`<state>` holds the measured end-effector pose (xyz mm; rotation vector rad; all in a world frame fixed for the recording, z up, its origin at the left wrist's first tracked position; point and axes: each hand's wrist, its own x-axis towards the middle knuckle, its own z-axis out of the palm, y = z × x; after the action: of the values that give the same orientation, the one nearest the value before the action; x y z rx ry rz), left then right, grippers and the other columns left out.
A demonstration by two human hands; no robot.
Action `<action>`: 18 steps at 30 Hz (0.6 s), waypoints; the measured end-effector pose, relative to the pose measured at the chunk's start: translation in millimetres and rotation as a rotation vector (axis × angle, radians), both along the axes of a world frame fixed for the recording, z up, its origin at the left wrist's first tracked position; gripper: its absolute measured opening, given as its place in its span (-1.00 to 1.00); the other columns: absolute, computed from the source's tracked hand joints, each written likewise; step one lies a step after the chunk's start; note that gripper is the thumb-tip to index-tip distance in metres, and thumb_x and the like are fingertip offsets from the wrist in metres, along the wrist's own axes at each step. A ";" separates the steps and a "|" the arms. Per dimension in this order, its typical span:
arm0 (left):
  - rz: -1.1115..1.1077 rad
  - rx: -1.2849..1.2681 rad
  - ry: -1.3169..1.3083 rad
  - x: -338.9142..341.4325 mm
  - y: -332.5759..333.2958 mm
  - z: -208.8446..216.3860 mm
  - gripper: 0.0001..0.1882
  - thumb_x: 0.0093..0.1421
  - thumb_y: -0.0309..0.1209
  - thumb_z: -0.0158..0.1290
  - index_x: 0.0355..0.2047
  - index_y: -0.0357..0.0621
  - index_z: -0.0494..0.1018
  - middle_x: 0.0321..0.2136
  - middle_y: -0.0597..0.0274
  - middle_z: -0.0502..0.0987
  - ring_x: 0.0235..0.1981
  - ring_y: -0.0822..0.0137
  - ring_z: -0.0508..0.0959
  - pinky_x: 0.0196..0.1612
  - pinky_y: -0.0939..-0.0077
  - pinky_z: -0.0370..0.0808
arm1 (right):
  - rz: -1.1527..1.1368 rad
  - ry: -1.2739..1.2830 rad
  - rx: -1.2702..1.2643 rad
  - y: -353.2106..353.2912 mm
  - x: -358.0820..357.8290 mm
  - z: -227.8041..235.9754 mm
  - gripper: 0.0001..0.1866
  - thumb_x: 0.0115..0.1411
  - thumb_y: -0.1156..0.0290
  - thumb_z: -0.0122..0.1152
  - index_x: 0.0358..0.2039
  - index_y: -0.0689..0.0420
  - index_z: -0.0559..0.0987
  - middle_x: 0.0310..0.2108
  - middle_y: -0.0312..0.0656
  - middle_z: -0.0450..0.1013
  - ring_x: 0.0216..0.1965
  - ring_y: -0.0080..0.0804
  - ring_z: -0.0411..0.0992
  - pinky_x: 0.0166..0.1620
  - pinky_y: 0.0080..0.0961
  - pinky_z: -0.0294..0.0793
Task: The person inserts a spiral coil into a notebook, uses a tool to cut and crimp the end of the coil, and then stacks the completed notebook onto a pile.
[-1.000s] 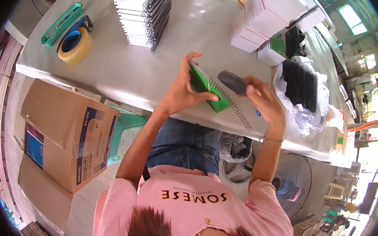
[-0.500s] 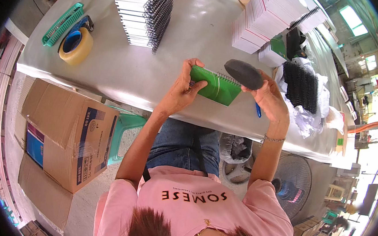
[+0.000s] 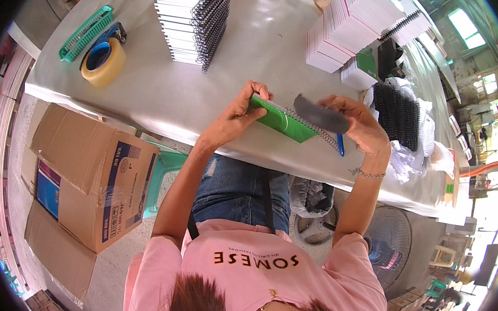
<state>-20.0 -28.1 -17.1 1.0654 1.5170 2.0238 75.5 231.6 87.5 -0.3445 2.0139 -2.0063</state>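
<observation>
My left hand [image 3: 235,117] is closed on the left end of a small green-covered notebook [image 3: 283,124], held tilted above the table's near edge. A thin wire spiral coil [image 3: 325,138] runs along the notebook's far edge. Its loose end sticks out past the right corner, near a blue pen [image 3: 340,145] on the table. My right hand [image 3: 366,124] grips a dark grey, flat oval pad [image 3: 320,115], turned nearly edge-on beside the coil. Whether the pad touches the coil I cannot tell.
Spiral-bound notebooks [image 3: 195,25] stand stacked at the back; page blocks [image 3: 349,22] are piled far right. Black coils [image 3: 397,114] lie on white wrapping at right. Tape [image 3: 103,63] and a green basket [image 3: 85,34] sit left. Below are an open carton [image 3: 81,180] and a fan [image 3: 389,244].
The pad has turned from showing its flat face to nearly edge-on as my right hand rotated. The notebook has tilted, and the coil now protrudes past its right corner.
</observation>
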 end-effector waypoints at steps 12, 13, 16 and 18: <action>0.070 -0.066 -0.067 5.8 -1.5 5.3 -0.67 0.27 -0.61 -0.08 0.00 -0.01 0.24 -0.19 0.43 0.24 -0.10 0.56 0.26 0.03 0.65 0.19 | -0.172 0.028 0.210 -12.6 -4.3 -21.7 -0.62 0.23 0.19 0.26 -0.11 0.24 0.55 -0.23 -0.30 0.50 -0.18 -0.59 0.40 -0.08 -0.61 0.37; 0.056 -0.051 -0.109 4.5 -0.7 7.2 -0.67 0.28 -0.61 -0.08 0.00 -0.01 0.24 -0.19 0.44 0.24 -0.10 0.56 0.26 0.03 0.65 0.19 | -0.218 0.035 0.328 -16.6 -8.6 -16.8 -0.61 0.23 0.18 0.26 -0.10 0.25 0.54 -0.23 -0.30 0.49 -0.18 -0.59 0.39 -0.07 -0.61 0.37; 0.049 -0.130 -0.088 6.4 -1.5 9.9 -0.68 0.29 -0.59 -0.10 0.01 0.01 0.24 -0.20 0.45 0.24 -0.11 0.57 0.26 0.01 0.65 0.20 | -0.249 0.012 0.348 -11.7 -9.9 -22.7 -0.60 0.21 0.18 0.29 -0.13 0.27 0.55 -0.20 -0.29 0.49 -0.17 -0.57 0.41 -0.06 -0.59 0.37; 0.070 -0.133 -0.073 8.7 -4.2 13.3 -0.69 0.30 -0.57 -0.12 0.01 0.02 0.24 -0.21 0.44 0.24 -0.12 0.57 0.26 0.01 0.64 0.20 | -0.250 -0.006 0.358 -20.4 -6.8 -21.2 -0.59 0.20 0.18 0.31 -0.14 0.28 0.55 -0.21 -0.28 0.50 -0.17 -0.56 0.41 -0.05 -0.58 0.38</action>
<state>-11.3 -32.3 -3.7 0.8897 1.6460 1.9541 68.6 211.2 66.3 -0.0106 2.4565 -1.7161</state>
